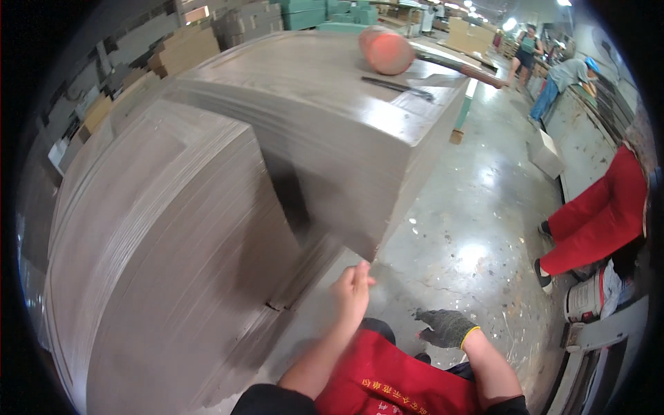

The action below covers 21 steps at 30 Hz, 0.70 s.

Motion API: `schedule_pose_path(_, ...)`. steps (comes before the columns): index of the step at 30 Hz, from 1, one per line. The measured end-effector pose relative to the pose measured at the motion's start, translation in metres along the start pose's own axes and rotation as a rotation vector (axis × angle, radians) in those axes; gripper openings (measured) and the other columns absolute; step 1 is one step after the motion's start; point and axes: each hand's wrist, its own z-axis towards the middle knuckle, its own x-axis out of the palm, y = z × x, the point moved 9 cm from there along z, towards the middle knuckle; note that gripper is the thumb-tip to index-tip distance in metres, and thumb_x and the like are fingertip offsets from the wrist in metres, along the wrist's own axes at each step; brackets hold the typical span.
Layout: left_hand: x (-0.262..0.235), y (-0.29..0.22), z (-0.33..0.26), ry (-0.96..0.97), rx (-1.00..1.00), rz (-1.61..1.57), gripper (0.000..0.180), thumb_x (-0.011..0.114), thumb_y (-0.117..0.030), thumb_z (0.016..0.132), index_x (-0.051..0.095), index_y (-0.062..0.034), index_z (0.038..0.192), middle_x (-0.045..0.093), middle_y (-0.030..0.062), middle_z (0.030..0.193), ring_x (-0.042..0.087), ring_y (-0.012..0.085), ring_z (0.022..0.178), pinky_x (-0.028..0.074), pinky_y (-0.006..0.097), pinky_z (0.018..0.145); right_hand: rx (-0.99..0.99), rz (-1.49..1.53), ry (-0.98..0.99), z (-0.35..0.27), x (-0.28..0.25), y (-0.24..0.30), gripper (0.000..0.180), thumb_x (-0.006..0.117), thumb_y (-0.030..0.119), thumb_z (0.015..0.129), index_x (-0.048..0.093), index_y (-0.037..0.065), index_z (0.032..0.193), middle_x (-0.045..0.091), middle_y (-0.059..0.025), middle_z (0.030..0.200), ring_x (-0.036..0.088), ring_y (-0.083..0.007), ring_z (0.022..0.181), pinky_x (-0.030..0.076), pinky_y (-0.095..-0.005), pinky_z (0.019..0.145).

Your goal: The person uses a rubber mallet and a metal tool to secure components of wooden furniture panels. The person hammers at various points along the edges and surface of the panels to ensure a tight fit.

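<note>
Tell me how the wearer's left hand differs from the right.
The left hand is bare, while the right hand wears a dark grey glove with a yellow edge. The left hand is at the lower corner of the grey stack, contact unclear; the right hand is over the floor, away from the stack. Both forearms extend from black sleeves.

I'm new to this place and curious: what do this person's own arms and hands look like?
The left hand is bare; the right hand wears a dark grey glove with a yellow edge. Black sleeves end above both bare forearms.
</note>
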Motion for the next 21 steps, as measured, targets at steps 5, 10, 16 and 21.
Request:
schedule_pose_path(5, 0.010, -0.185, -0.071, -0.493, 1.297, 0.607, 0.062, 0.061, -0.027, 0.089, 0.038, 0.0100, 0.134, 0.043, 0.0305, 0.135, 0.044, 0.0448, 0.120, 0.036, 0.048, 0.100, -0.024, 0.004, -0.033, 0.003, -0.001, 0.003, 0.048, 0.054, 0.041, 0.089, 0.051, 0.012, 0.127, 0.061, -0.0148, 0.121, 0.060, -0.0341, 0.109, 0.047, -0.0458, 0.091)
schedule_pose_path(10, 0.054, -0.257, -0.059, -0.512, 1.589, 0.747, 0.077, 0.058, -0.028, 0.089, 0.022, 0.0113, 0.144, 0.027, 0.0356, 0.145, 0.026, 0.0528, 0.133, 0.020, 0.056, 0.111, -0.067, -0.004, -0.100, 0.004, -0.007, 0.007, 0.047, 0.055, 0.040, 0.088, 0.052, 0.012, 0.126, 0.062, -0.0128, 0.120, 0.061, -0.0333, 0.107, 0.048, -0.0450, 0.090)
schedule_pose_path(16, 0.050, -0.169, -0.040, -0.468, 1.568, 0.735, 0.073, 0.048, -0.021, 0.095, 0.008, 0.0118, 0.146, 0.008, 0.0385, 0.149, 0.009, 0.0539, 0.139, 0.009, 0.059, 0.113, -0.106, -0.020, -0.104, 0.005, -0.007, 0.018, 0.056, 0.056, 0.044, 0.088, 0.050, 0.008, 0.131, 0.062, -0.0159, 0.120, 0.060, -0.0352, 0.108, 0.047, -0.0443, 0.091)
schedule_pose_path(21, 0.070, -0.263, -0.060, -0.504, 1.658, 0.843, 0.069, 0.046, -0.012, 0.095, 0.006, 0.0152, 0.145, 0.005, 0.0389, 0.150, 0.008, 0.0537, 0.140, 0.009, 0.057, 0.114, -0.085, 0.015, -0.075, 0.005, -0.011, 0.015, 0.055, 0.058, 0.045, 0.088, 0.051, 0.009, 0.129, 0.062, -0.0146, 0.120, 0.060, -0.0354, 0.109, 0.047, -0.0454, 0.091)
